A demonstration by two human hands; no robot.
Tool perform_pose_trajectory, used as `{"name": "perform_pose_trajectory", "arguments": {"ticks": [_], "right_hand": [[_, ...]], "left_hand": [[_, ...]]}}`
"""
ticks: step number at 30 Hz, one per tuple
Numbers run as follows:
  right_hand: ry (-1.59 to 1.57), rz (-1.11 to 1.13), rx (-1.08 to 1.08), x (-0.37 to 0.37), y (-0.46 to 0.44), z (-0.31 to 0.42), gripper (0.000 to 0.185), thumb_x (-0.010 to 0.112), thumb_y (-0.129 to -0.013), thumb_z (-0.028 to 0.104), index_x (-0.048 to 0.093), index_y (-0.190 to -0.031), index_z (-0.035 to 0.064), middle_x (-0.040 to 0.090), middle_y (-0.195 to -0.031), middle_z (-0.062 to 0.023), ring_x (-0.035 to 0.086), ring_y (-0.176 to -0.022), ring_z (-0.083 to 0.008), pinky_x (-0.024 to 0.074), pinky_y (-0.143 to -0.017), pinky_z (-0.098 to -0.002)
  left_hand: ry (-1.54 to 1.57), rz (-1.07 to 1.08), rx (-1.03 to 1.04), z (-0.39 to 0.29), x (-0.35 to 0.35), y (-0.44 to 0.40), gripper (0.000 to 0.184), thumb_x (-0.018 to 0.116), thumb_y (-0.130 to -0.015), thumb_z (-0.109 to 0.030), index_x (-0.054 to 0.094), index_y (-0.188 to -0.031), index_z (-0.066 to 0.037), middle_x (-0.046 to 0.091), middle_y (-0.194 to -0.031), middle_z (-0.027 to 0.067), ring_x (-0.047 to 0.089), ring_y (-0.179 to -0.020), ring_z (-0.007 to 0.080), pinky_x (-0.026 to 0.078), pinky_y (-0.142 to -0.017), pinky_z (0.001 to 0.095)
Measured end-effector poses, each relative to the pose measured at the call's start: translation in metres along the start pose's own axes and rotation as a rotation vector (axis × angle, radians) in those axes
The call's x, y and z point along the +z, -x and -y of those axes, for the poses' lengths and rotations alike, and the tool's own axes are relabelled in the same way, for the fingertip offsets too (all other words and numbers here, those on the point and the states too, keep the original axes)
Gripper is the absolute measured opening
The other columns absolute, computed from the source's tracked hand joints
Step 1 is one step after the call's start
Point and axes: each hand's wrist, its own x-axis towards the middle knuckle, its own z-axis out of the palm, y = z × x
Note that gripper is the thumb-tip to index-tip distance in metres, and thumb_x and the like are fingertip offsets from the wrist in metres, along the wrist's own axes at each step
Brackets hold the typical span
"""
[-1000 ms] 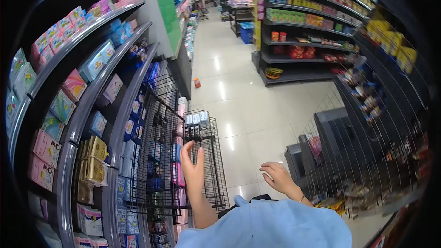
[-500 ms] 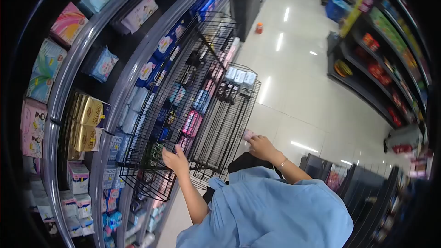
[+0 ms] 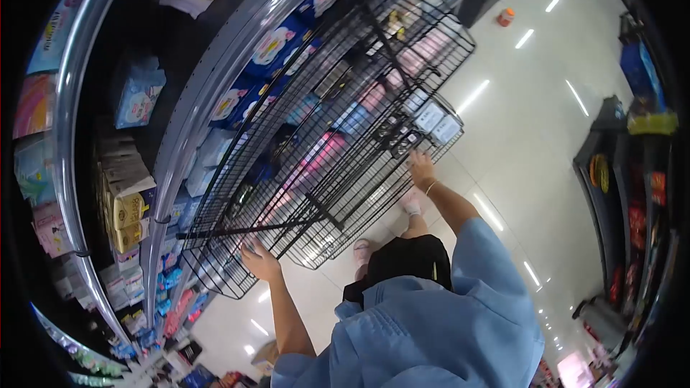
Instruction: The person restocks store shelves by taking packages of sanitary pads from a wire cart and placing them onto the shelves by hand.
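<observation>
A large black wire basket rack [image 3: 298,224] stretches along the shelf front, holding pink, blue and dark packages. My left hand [image 3: 261,261] is at its near left corner, fingers slightly bent and apart at the wires; whether they touch is unclear. My right hand [image 3: 422,169] reaches to the lower, narrower wire tray, with its fingers extended beside black packets [image 3: 404,142] with white tops [image 3: 434,118]. Nothing visible is held in either hand. A bracelet [image 3: 431,187] circles my right wrist.
Shelves on the left carry blue packs [image 3: 273,42], gold packs [image 3: 128,210] and a light-blue pack [image 3: 139,97]. An orange-lidded jar [image 3: 506,17] stands on the glossy tiled floor [image 3: 528,93]. Dark shelving [image 3: 598,179] lines the right side. My pink shoe [image 3: 412,202] is below the rack.
The view has turned and come closer to the rack. My right hand has moved forward to the black packets. My left hand is now at the rack's near corner.
</observation>
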Motion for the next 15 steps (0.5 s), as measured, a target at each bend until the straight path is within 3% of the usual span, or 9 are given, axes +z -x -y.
{"name": "perform_pose_trajectory", "arguments": {"ticks": [4,5,6,8,9,10,12,13,15], "right_hand": [[0.159,0.182,-0.086,-0.006,-0.036,-0.026,0.039,0.041,-0.097,0.03,0.053,-0.129,0.012,0.037,-0.145,-0.0021,0.029,-0.136,-0.0201,0.0199,-0.113,-0.0449],[0.033,0.186,-0.107,0.003,-0.045,-0.029,0.039,0.044,-0.096,0.031,0.055,-0.127,0.01,0.035,-0.145,-0.0019,0.028,-0.137,-0.0192,0.0204,-0.113,-0.0427],[0.066,0.02,-0.192,0.011,-0.051,-0.029,0.036,0.05,-0.092,0.028,0.059,-0.121,0.0079,0.042,-0.139,-0.0023,0.033,-0.134,-0.0198,0.0247,-0.111,-0.0397],[-0.191,0.078,-0.124,0.014,-0.065,-0.028,0.032,0.056,-0.088,0.023,0.062,-0.114,0.007,0.05,-0.132,-0.0026,0.043,-0.126,-0.0216,0.0305,-0.108,-0.0377],[-0.292,-0.258,-0.18,0.039,-0.063,-0.028,0.033,0.058,-0.082,0.018,0.062,-0.113,0.0057,0.055,-0.127,-0.0059,0.05,-0.117,-0.0219,0.0349,-0.104,-0.0362],[-0.293,-0.257,-0.206,0.065,-0.072,-0.031,0.036,0.056,-0.082,0.018,0.06,-0.115,0.0035,0.05,-0.132,-0.0112,0.048,-0.118,-0.0229,0.0351,-0.102,-0.0398],[0.049,-0.135,-0.306,0.027,-0.057,-0.025,0.04,0.052,-0.083,0.017,0.057,-0.119,-0.0002,0.046,-0.136,-0.0145,0.044,-0.12,-0.0267,0.0351,-0.1,-0.0432],[0.001,-0.042,-0.402,0.058,-0.06,-0.033,0.051,0.058,-0.083,0.019,0.047,-0.126,-0.0048,0.046,-0.132,-0.0216,0.043,-0.121,-0.0392,0.0338,-0.106,-0.0418],[0.085,-0.126,-0.397,0.067,-0.051,-0.032,0.048,0.056,-0.083,0.017,0.049,-0.126,-0.0031,0.047,-0.131,-0.0199,0.045,-0.117,-0.0381,0.0352,-0.103,-0.0445]], "left_hand": [[0.069,0.021,-0.005,0.007,0.002,0.001,0.055,0.044,-0.096,-0.039,0.048,-0.126,0.007,0.048,-0.131,0.0231,0.043,-0.123,0.0378,0.033,-0.103,0.0432],[0.051,0.018,-0.022,0.01,0.005,0.002,0.052,0.043,-0.096,-0.038,0.048,-0.125,0.005,0.047,-0.132,0.0212,0.043,-0.123,0.0369,0.033,-0.103,0.0427],[0.049,0.04,-0.029,0.007,0.002,0.002,0.052,0.044,-0.096,-0.038,0.048,-0.125,0.004,0.047,-0.132,0.0206,0.042,-0.123,0.0368,0.033,-0.103,0.0425],[0.047,0.086,-0.048,0.002,-0.002,0.002,0.051,0.044,-0.096,-0.039,0.049,-0.125,0.002,0.046,-0.132,0.0192,0.042,-0.124,0.0364,0.033,-0.103,0.0422],[0.046,0.099,-0.052,0.001,-0.004,0.001,0.05,0.044,-0.096,-0.04,0.048,-0.125,0.001,0.046,-0.132,0.0182,0.042,-0.123,0.0362,0.033,-0.103,0.0416],[0.047,0.091,-0.042,0.001,-0.004,0.001,0.049,0.044,-0.096,-0.038,0.049,-0.125,0.001,0.046,-0.132,0.0185,0.043,-0.123,0.0362,0.033,-0.103,0.0415],[0.061,0.072,-0.013,0.006,-0.002,0.002,0.046,0.045,-0.096,-0.035,0.049,-0.124,0.001,0.047,-0.132,0.0186,0.043,-0.122,0.0361,0.034,-0.102,0.0417],[0.06,0.069,-0.005,0.007,-0.002,0.002,0.044,0.046,-0.096,-0.033,0.049,-0.124,0.001,0.047,-0.131,0.0186,0.043,-0.122,0.036,0.034,-0.102,0.0416],[0.049,0.073,0.007,0.007,-0.002,0.002,0.044,0.046,-0.096,-0.032,0.049,-0.123,0.001,0.047,-0.131,0.0187,0.043,-0.122,0.0369,0.034,-0.101,0.0421]]}}
